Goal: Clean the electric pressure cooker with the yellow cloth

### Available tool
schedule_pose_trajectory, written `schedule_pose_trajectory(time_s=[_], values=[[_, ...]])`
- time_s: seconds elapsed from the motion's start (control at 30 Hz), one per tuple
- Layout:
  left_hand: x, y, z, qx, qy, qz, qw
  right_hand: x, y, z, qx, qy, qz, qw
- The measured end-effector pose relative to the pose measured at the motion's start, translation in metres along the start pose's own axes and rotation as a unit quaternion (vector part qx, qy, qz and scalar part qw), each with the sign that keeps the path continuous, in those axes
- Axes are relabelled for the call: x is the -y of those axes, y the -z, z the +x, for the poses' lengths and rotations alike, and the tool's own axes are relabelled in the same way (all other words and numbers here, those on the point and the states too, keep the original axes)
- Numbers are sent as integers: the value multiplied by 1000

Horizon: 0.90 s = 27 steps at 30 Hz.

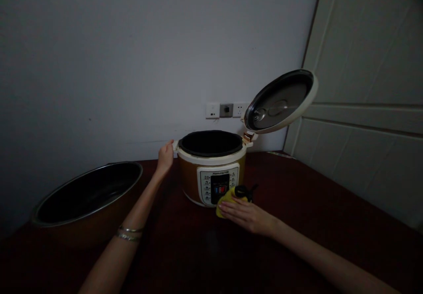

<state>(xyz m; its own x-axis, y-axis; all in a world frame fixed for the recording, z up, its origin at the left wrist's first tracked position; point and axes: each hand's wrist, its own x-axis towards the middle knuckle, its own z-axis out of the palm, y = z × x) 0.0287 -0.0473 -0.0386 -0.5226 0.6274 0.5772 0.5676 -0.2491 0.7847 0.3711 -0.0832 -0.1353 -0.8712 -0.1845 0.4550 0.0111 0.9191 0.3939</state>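
An electric pressure cooker [190, 177] stands on the dark red table, its lid [280, 102] hinged up and leaning to the right. The inside of the cooker is dark. My left hand [165, 156] is closed round the white side handle at the cooker's left rim. My right hand [246, 215] presses a yellow cloth [228, 198] against the lower right of the front control panel [205, 188]. A black bunched thing [243, 191] sits at the cloth's upper edge; I cannot tell whether it belongs to the cloth.
A large dark-lined pot [89, 192] with a metal rim is on the table [211, 258] at the left, beside my left forearm. Wall sockets [226, 110] are behind the cooker. A pale panelled door [363, 91] borders the right side.
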Motion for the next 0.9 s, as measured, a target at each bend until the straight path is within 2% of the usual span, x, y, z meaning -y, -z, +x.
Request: schedule_pose_trajectory(time_s=[0.13,0.37,0.47,0.6,0.77,0.83,0.9], values=[[4,-1,5,8,14,-13,1000,1,2,-6,-2,4,-23,1000],[4,3,10,17,29,-20,999,-36,44,38,-46,49,-58,996],[2,5,8,20,23,-20,999,-41,48,46,-73,29,-53,996],[-4,6,4,23,16,-12,1000,-28,33,31,-73,-16,-12,997],[-14,10,7,39,43,2,998,-1,19,0,14,-40,63,997],[-20,14,10,24,56,-4,998,6,23,-6,-14,-86,88,992],[-30,20,10,-16,39,-26,999,6,33,-5,-104,-148,103,978]])
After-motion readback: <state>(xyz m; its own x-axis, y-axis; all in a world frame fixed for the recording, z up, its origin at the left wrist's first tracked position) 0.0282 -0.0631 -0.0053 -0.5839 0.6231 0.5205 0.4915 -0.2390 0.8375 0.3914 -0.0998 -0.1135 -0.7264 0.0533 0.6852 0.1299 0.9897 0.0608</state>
